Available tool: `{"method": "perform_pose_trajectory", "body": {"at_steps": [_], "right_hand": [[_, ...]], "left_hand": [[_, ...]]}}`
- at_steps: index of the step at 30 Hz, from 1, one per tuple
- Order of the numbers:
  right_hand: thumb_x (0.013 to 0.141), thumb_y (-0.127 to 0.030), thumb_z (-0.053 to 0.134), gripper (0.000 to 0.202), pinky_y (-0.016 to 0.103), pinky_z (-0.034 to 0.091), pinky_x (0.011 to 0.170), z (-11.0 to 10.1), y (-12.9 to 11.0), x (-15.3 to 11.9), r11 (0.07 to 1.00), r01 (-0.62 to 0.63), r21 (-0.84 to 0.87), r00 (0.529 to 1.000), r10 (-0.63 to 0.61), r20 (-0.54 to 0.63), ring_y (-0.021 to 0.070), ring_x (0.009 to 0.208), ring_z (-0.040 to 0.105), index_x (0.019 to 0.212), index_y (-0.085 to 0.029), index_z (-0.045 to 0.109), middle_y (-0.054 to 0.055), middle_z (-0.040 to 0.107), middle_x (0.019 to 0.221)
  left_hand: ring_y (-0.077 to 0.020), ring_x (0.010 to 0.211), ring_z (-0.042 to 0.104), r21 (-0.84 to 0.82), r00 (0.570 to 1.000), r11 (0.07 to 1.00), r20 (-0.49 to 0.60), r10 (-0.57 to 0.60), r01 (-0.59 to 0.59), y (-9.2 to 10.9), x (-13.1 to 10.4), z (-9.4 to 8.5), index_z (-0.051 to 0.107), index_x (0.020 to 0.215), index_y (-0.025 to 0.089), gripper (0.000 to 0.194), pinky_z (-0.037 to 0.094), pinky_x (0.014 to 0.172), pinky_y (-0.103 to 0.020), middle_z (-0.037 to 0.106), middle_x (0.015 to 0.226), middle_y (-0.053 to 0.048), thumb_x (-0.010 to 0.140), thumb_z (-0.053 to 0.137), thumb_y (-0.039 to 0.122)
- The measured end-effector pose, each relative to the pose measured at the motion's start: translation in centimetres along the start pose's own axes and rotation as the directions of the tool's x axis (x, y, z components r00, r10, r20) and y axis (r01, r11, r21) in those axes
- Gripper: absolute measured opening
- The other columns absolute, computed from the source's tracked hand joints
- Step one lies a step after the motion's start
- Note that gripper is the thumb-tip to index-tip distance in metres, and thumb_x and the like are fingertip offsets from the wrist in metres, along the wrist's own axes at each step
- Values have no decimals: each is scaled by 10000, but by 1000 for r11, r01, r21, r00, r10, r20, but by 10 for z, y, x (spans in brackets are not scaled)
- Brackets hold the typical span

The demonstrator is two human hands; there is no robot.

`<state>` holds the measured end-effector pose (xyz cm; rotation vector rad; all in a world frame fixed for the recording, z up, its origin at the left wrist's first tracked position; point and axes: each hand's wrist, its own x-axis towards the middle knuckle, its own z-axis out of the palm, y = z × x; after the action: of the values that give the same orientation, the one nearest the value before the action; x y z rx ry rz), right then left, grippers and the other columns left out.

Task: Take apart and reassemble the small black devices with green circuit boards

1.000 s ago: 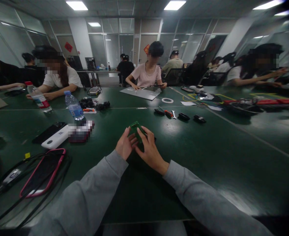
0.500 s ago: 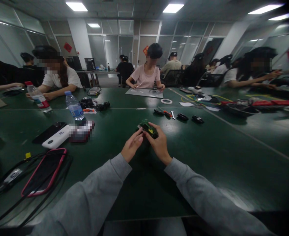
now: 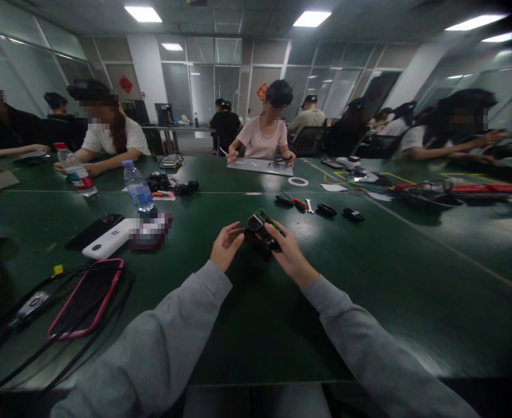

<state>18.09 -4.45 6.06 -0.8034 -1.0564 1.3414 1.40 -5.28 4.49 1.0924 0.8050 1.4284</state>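
Standing toward the upper left, a red-capped bottle (image 3: 78, 173) and a blue-capped bottle (image 3: 139, 188) have contents I can't make out. Mid-frame, the right hand (image 3: 289, 249) has its grip closed on a circuit module (image 3: 256, 222); the left hand (image 3: 226, 247), loosely open, hovers beside it.

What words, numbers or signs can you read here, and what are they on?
White device: perhaps "01", uncertain.
White cable tag: dark mark, too blurred.
Red-capped bottle: label print too small.
Blue-capped bottle: label print too small.
Red wall signs: too blurred.
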Motion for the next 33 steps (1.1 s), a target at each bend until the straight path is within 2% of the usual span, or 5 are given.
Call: {"method": "perform_pose_trajectory", "body": {"at_steps": [3, 6, 18, 25, 33], "right_hand": [[749, -385, 706, 373, 236, 520, 774, 6, 2, -7, 993, -93, 70, 993, 88, 81, 128, 837, 605, 1050, -189, 605, 37, 613, 1023], [760, -397, 688, 354, 262, 532, 776, 10, 4, -12, 990, -133, 35, 985, 128, 117, 148, 856, 606, 1039, -192, 615, 39, 617, 1004], [801, -358, 661, 384, 244, 514, 798, 12, 3, -22, 985, -168, 45, 957, 152, 248, 160, 952, 590, 1138, -194, 577, 55, 577, 1133], [752, -336, 708, 452, 221, 501, 770, 15, -5, -26, 993, -116, 1, 977, 114, 182, 138, 899, 593, 1156, -190, 569, 54, 581, 1116], [725, -379, 718, 505, 251, 503, 779, 17, -7, -28, 996, -58, -68, 986, 67, 150, 142, 873, 593, 1170, -202, 559, 54, 576, 1130]], "left_hand": [[-193, 1033, 555, 160, 983, 970, 11, 182, -181, 8, -8, 5, 584, 1146, 249, 515, 381, 949, -346, 564, 1209, -73, 654, 738, 265], [-208, 1098, 514, 220, 965, 940, 28, 260, -260, 17, -14, 9, 625, 1090, 254, 447, 371, 970, -337, 554, 1210, -62, 656, 731, 247], [-160, 879, 575, 127, 976, 977, -116, 185, -170, 16, -13, 12, 666, 932, 207, 313, 426, 808, -270, 616, 1064, -69, 631, 749, 215], [-172, 939, 581, 169, 972, 963, -70, 224, -210, 19, -15, 12, 634, 940, 221, 348, 431, 869, -298, 607, 1101, -55, 615, 760, 224], [-177, 966, 589, 123, 977, 977, -106, 187, -174, 22, -15, 14, 637, 907, 212, 363, 444, 869, -294, 623, 1023, -43, 575, 783, 195]]}}
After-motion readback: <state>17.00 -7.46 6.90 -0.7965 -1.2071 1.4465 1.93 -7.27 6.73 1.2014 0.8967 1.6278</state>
